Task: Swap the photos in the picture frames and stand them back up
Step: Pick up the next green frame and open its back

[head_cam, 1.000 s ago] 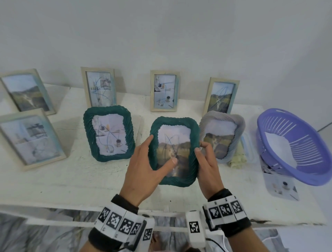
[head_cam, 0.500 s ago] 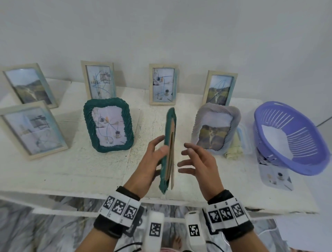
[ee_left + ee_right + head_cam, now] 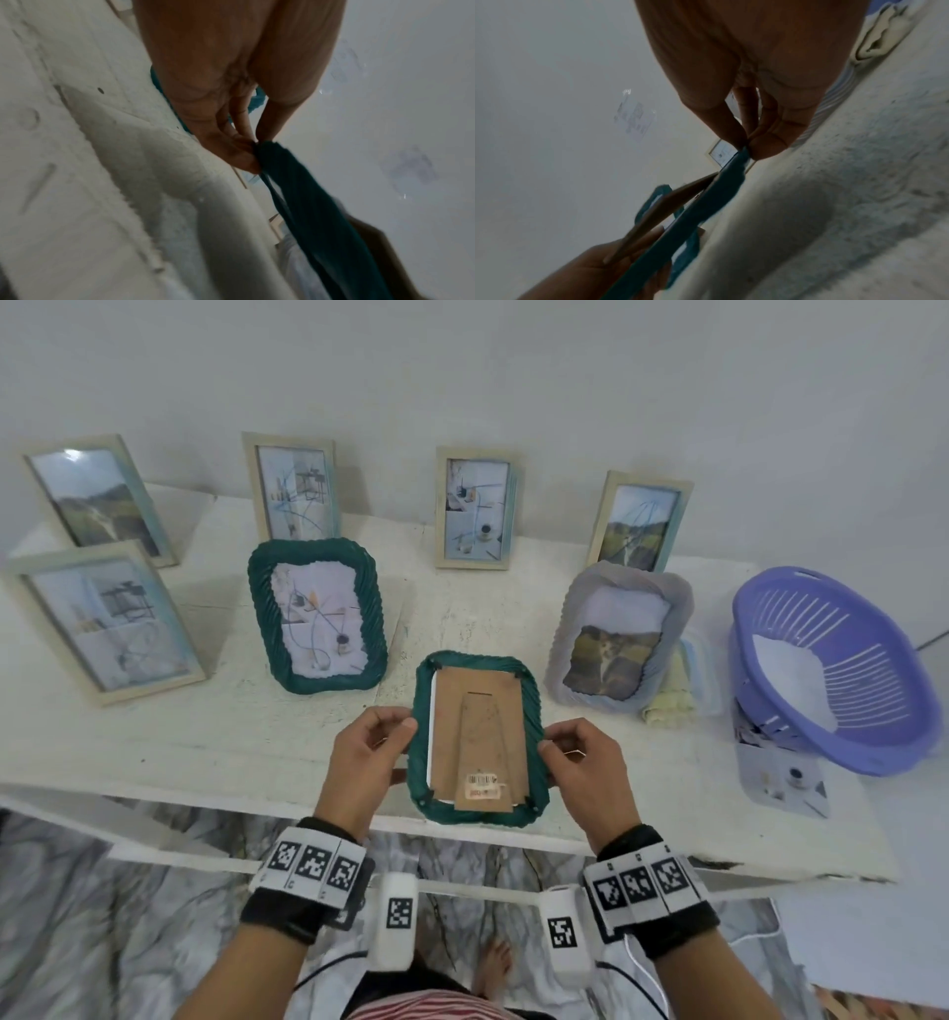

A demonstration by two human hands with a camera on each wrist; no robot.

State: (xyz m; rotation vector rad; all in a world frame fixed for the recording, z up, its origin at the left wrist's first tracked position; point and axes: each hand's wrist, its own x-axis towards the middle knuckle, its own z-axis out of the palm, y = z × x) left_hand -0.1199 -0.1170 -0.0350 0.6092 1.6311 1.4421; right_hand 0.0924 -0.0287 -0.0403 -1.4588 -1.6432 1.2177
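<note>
A dark green woven picture frame (image 3: 531, 706) is held above the table's front edge with its brown cardboard back (image 3: 482, 737) and folded stand facing up. My left hand (image 3: 382, 742) pinches its left rim, and my right hand (image 3: 570, 747) pinches its right rim. In the left wrist view my left hand (image 3: 254, 150) grips the green frame (image 3: 308, 203) edge-on. From the right wrist my right hand (image 3: 749, 142) pinches the green frame (image 3: 706, 203). A second green frame (image 3: 317, 614) stands to the left and a grey woven frame (image 3: 619, 636) to the right.
Several pale wooden frames stand along the wall and at the left, among them one behind the middle (image 3: 477, 508). A purple basket (image 3: 832, 670) lies tilted at the right on the white table (image 3: 205, 742), with a loose photo (image 3: 783, 778) in front and folded cloths (image 3: 672, 706) beside the grey frame.
The green frame has been turned over from photo side facing me, through edge-on, to back side up. My right hand, off it half a second ago, now pinches its right rim.
</note>
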